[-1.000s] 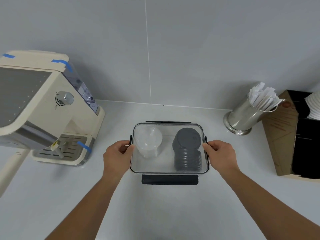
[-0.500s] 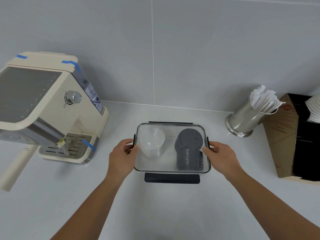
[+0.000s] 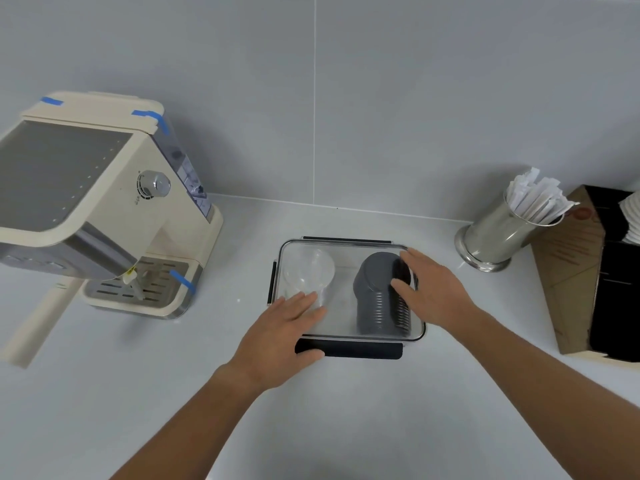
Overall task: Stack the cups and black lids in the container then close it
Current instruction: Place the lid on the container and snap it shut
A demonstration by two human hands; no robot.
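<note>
Left hand (image 3: 277,332) flat, fingers spread and straight, pressed palm-down on the clear lid of the container (image 3: 349,249) at its 7 o'clock corner, thumb down by the black front latch (image 3: 363,350), gripping nothing. Right hand (image 3: 434,291) likewise flat and spread, laid on the lid along the container's 3 o'clock edge, fingertips reaching toward 1 o'clock, nothing clasped. Beneath the lid, on the 9 o'clock side, stacked clear cups (image 3: 308,271) lying tilted with the mouth facing up and toward the camera; on the 3 o'clock side, a ribbed stack of black lids (image 3: 377,299) leaning the same way, partly hidden under the right fingers. Front latch sticking out flat toward 6 o'clock; a narrow black latch (image 3: 272,284) visible on the 9 o'clock side and another strip along the far 12 o'clock edge; whether either is snapped shut cannot be told. Container resting on a pale counter (image 3: 329,427), near the middle. At 9 o'clock, well apart, a cream coffee machine (image 3: 114,209) with blue tape strips and a chrome knob. At 2 o'clock, a steel cup (image 3: 491,237) full of paper-wrapped sticks, and just beside it, at 3 o'clock, a brown cardboard box (image 3: 575,271) with a black interior. Grey tiled wall behind.
</note>
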